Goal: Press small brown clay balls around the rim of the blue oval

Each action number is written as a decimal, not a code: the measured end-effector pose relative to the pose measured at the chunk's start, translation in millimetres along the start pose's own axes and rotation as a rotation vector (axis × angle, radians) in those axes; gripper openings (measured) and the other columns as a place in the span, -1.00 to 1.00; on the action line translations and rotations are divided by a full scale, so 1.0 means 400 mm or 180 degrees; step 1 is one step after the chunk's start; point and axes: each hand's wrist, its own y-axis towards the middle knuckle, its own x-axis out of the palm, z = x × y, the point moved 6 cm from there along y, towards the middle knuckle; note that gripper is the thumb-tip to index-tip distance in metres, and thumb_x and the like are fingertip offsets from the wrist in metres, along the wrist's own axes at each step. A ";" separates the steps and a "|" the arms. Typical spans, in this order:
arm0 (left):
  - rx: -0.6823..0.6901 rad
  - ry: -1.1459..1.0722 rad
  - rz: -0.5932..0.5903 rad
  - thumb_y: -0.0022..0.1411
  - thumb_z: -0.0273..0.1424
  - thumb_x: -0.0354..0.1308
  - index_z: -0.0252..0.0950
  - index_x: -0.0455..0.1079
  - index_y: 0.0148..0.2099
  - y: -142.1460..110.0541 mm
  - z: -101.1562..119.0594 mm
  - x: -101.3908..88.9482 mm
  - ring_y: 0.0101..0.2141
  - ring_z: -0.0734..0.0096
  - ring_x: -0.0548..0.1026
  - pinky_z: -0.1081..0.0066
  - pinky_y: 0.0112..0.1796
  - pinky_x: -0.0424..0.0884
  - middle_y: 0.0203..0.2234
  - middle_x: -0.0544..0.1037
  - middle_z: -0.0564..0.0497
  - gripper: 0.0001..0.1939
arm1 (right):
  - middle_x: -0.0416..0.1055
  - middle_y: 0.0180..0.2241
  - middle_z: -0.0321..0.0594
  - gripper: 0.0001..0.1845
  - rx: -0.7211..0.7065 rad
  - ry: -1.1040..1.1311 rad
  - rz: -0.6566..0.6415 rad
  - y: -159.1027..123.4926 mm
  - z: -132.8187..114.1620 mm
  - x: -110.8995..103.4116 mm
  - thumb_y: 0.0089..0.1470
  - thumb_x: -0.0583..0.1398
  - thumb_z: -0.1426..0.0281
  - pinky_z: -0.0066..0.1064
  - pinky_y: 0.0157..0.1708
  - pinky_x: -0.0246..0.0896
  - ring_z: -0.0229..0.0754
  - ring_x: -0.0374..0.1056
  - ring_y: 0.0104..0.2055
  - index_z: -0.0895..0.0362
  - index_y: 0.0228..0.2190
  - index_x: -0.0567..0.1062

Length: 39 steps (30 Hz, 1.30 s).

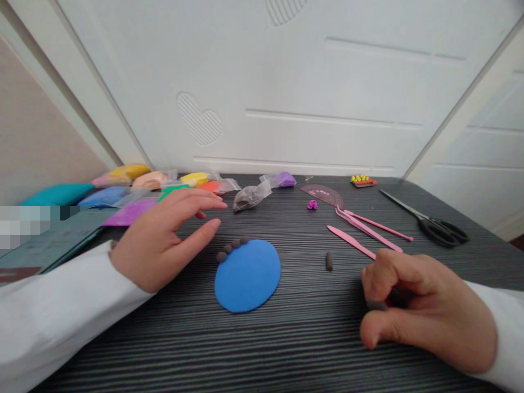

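Note:
A flat blue clay oval point(248, 277) lies on the table, with several small dark grey clay balls point(227, 249) in a row along its upper left edge. My left hand point(170, 232) is open with nothing in it, fingers stretched out just left of the balls. At the right, my right hand point(426, 311) is curled round a piece of dark grey clay point(375, 305), which shows only partly between thumb and fingers. A short dark grey clay stick point(329, 261) lies on the table between the oval and my right hand.
Pink modelling tools point(368, 229) lie behind my right hand, near a pink protractor point(323, 194) and black-handled scissors point(442, 232). Bagged coloured clay, including a grey bag point(250, 196), lines the back left. A purple lump point(312, 204) and a small yellow-topped piece point(362, 180) sit farther back.

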 end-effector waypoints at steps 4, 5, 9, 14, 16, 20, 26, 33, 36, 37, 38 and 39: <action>0.0047 0.0002 0.0008 0.11 -0.37 -0.03 -0.21 0.25 -0.15 -0.003 0.000 0.000 -0.10 0.40 0.28 0.33 -0.05 0.18 -0.16 0.37 0.02 -0.78 | 0.36 -0.60 -0.37 -0.88 -0.0088 -0.0223 0.0044 0.006 -0.014 -0.001 -0.14 0.22 0.37 -0.57 -0.56 0.18 -0.39 0.27 -0.57 0.13 -0.56 0.37; 0.0063 -0.0002 0.0023 0.10 -0.38 -0.03 -0.21 0.25 -0.16 -0.003 0.001 0.000 -0.09 0.40 0.28 0.33 -0.05 0.18 -0.17 0.37 0.02 -0.79 | 0.41 -0.54 -0.35 -0.96 -0.0136 -0.0238 0.0066 0.008 -0.019 -0.001 -0.09 0.18 0.41 -0.57 -0.49 0.22 -0.38 0.32 -0.51 0.12 -0.49 0.41; 0.0035 -0.0029 0.0030 0.10 -0.38 -0.03 -0.20 0.25 -0.16 -0.003 0.004 -0.001 -0.09 0.39 0.28 0.31 -0.07 0.21 -0.15 0.37 0.02 -0.79 | 0.45 -0.46 -0.33 -0.79 -0.0296 -0.0018 0.0244 0.011 -0.029 -0.001 0.05 0.03 0.50 -0.57 -0.38 0.25 -0.38 0.36 -0.43 0.08 -0.28 0.41; 0.0022 -0.0021 -0.0035 0.11 -0.38 -0.03 -0.23 0.24 -0.15 -0.001 0.005 0.000 -0.07 0.38 0.26 0.31 -0.05 0.18 -0.14 0.36 -0.01 -0.78 | 0.36 -0.61 -0.35 -0.84 -0.0219 0.0004 -0.0021 0.009 -0.021 0.005 0.06 0.03 0.41 -0.58 -0.56 0.16 -0.41 0.27 -0.59 0.15 -0.44 0.39; 0.0041 -0.0028 0.0002 0.10 -0.38 -0.03 -0.24 0.25 -0.15 0.000 0.005 0.000 -0.08 0.39 0.27 0.33 -0.05 0.19 -0.15 0.36 -0.01 -0.77 | 0.30 -0.67 -0.38 -0.87 -0.0182 -0.0093 -0.0058 0.009 -0.018 0.003 -0.05 0.15 0.36 -0.58 -0.62 0.10 -0.41 0.20 -0.63 0.15 -0.54 0.34; 0.0021 -0.0027 -0.0028 0.11 -0.39 -0.03 -0.24 0.24 -0.14 0.002 0.004 0.004 -0.09 0.39 0.27 0.34 -0.07 0.20 -0.15 0.36 -0.01 -0.77 | 0.33 -0.62 -0.38 -0.78 -0.0176 -0.0182 0.0120 0.009 -0.014 -0.004 -0.21 0.27 0.38 -0.55 -0.58 0.14 -0.38 0.24 -0.57 0.14 -0.60 0.28; 0.0056 -0.0018 -0.0049 0.11 -0.40 -0.03 -0.27 0.25 -0.14 -0.003 0.005 0.003 -0.07 0.40 0.26 0.36 -0.04 0.17 -0.14 0.36 -0.01 -0.77 | 0.42 -0.54 -0.38 -0.84 -0.0280 -0.0142 -0.0176 0.006 -0.023 0.011 0.08 0.01 0.42 -0.60 -0.44 0.19 -0.44 0.33 -0.50 0.12 -0.36 0.39; 0.0075 -0.0036 0.0088 0.10 -0.37 -0.02 -0.27 0.27 -0.14 -0.003 0.005 0.003 -0.09 0.40 0.28 0.34 -0.06 0.19 -0.15 0.38 -0.01 -0.75 | 0.35 -0.61 -0.38 -0.80 -0.0185 -0.0428 -0.0015 0.004 -0.018 0.004 -0.17 0.25 0.31 -0.57 -0.56 0.15 -0.40 0.25 -0.57 0.14 -0.59 0.33; 0.0099 -0.0037 0.0084 0.10 -0.37 -0.02 -0.28 0.27 -0.14 -0.002 0.006 0.001 -0.09 0.41 0.28 0.33 -0.05 0.19 -0.16 0.38 -0.01 -0.76 | 0.43 -0.47 -0.40 -0.95 -0.0421 -0.0415 -0.0050 0.003 -0.025 0.013 -0.08 0.18 0.44 -0.62 -0.40 0.21 -0.41 0.34 -0.42 0.10 -0.44 0.41; 0.0102 -0.0036 0.0089 0.11 -0.37 -0.02 -0.29 0.27 -0.14 -0.001 0.007 0.000 -0.09 0.41 0.28 0.32 -0.05 0.19 -0.16 0.38 -0.01 -0.75 | 0.45 -0.42 -0.42 -0.87 -0.0510 -0.0439 -0.0077 0.002 -0.028 0.016 -0.04 0.14 0.49 -0.64 -0.34 0.21 -0.43 0.35 -0.37 0.07 -0.37 0.42; 0.0107 -0.0034 0.0092 0.11 -0.37 -0.02 -0.29 0.27 -0.14 -0.001 0.007 -0.001 -0.09 0.40 0.28 0.31 -0.05 0.19 -0.15 0.38 -0.01 -0.75 | 0.45 -0.38 -0.43 -0.79 -0.0572 -0.0468 -0.0085 0.001 -0.031 0.017 -0.01 0.11 0.52 -0.66 -0.29 0.20 -0.44 0.35 -0.33 0.05 -0.29 0.41; 0.0113 -0.0033 0.0098 0.11 -0.37 -0.02 -0.29 0.27 -0.14 -0.001 0.008 -0.001 -0.09 0.40 0.28 0.30 -0.05 0.18 -0.15 0.38 -0.01 -0.75 | 0.45 -0.35 -0.44 -0.73 -0.0606 -0.0488 -0.0088 0.001 -0.033 0.016 0.01 0.08 0.55 -0.67 -0.26 0.19 -0.46 0.35 -0.31 0.04 -0.23 0.39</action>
